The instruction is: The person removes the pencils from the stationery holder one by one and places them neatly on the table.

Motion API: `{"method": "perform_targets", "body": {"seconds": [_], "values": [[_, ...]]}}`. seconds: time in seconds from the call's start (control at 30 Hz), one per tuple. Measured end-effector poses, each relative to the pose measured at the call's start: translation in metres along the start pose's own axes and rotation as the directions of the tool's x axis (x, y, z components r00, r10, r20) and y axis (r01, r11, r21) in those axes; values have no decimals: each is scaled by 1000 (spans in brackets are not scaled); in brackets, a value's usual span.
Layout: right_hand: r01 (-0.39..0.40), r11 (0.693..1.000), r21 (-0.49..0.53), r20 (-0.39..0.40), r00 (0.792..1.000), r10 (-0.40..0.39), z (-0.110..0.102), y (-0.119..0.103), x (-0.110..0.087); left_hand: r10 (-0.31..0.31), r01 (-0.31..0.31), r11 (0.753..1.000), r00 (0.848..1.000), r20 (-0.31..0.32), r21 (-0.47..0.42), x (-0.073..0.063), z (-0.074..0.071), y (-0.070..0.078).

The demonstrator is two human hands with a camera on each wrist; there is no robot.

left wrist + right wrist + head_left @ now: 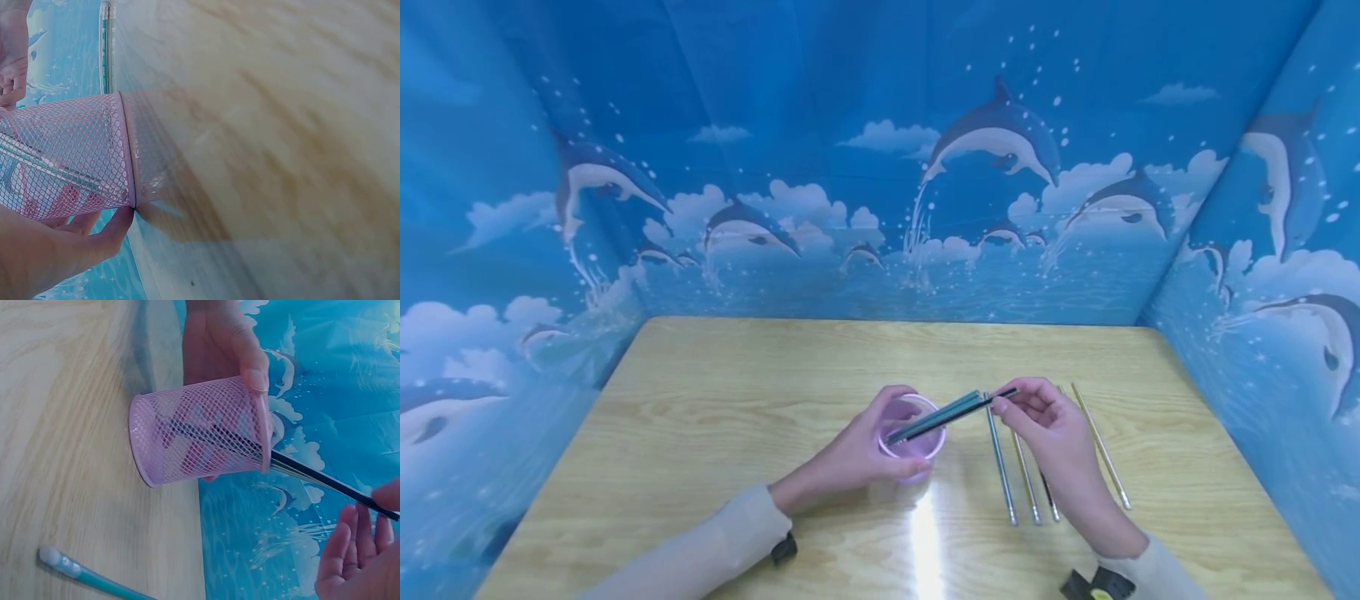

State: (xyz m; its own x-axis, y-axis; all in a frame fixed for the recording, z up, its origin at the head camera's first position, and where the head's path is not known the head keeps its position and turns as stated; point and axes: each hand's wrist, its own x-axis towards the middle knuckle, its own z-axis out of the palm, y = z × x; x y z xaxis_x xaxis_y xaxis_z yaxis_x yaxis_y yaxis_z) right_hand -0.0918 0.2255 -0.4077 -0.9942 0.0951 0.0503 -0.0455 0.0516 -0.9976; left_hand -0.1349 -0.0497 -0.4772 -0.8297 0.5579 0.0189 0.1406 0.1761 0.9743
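Note:
A pink mesh pencil cup [219, 459] stands near the table's middle, its base at the tabletop. My left hand [861, 450] grips it round the side, thumb in front. Inside, green pencils [953, 407] lean toward the right over the rim. Beside them slants a black pencil [955, 418], its lower part within the cup. The thumb and fingertips of my right hand [1060, 433] pinch the black pencil's upper end. Below and beside that hand, a teal pencil [1002, 462], a yellow pencil [1027, 479] and another black pencil [1049, 497], partly hidden, lie on the table.
A further pale yellowish pencil [1101, 446] lies slanted on the right of the wooden table [737, 375]. Blue curtains with dolphins [820, 275] enclose the back and both sides. Light glares off the tabletop just in front of the cup.

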Motion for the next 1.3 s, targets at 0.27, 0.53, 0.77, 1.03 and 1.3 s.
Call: {"method": "perform_targets", "body": {"seconds": [0.27, 0.53, 0.77, 1.03, 1.3], "values": [[139, 967, 214, -138, 984, -111, -13, -6, 2, 6, -6, 1000, 1000, 0, 2, 1, 0, -2], [311, 806, 503, -138, 950, -280, -27, -18, 1, 16, -16, 1000, 1000, 4, -23, 2, 0, -3], [315, 747, 586, -106, 943, -314, -41, -22, 6, 16, -16, 1000, 1000, 0, -9, 1, 0, -1], [305, 801, 515, -119, 951, -286, -60, -18, 12, 10, -10, 1000, 1000, -3, 6, 1, 0, 0], [247, 930, 271, -145, 966, -214, -84, -11, 26, 10, -10, 1000, 1000, -5, -1, 0, 0, 3]]}}
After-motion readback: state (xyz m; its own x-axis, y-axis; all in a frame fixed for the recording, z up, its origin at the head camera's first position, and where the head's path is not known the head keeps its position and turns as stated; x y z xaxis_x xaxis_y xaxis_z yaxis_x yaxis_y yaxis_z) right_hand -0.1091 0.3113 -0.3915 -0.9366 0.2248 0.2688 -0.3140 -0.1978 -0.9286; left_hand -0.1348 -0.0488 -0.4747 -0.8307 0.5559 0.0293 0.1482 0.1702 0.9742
